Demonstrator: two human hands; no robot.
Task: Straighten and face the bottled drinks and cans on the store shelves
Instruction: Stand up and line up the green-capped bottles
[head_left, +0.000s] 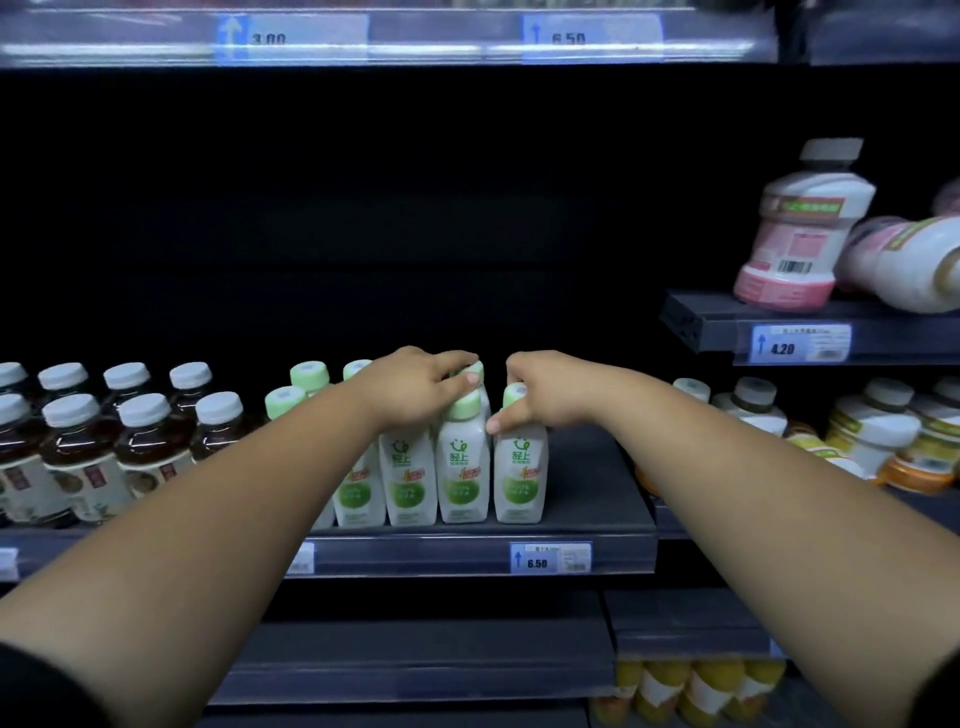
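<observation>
White bottles (464, 467) with green caps stand upright along the shelf (597, 467) front, labels outward. Left of them, brown tea bottles (83, 452) stand in rows. Upper right, a pink bottle (795, 234) shows its barcode, and a fallen bottle (904, 265) lies beside it.

Left hand: our left hand (415, 387) curls fingers and thumb over the cap of a rear bottle (471, 370).
Right hand: our right hand (545, 395), just beside the left, pinches the neck of the end bottle (519, 470).
Front row: white green-capped bottles (405, 478) stand upright under our left hand, labels forward.
Far left: dark tea bottles (78, 447), well left of our left hand.
Up right: above our right hand a pink bottle (800, 234) stands upright; a tipped bottle (909, 265) lies against it.
Below: a price tag (550, 558) under our right hand reads 6.50.
</observation>
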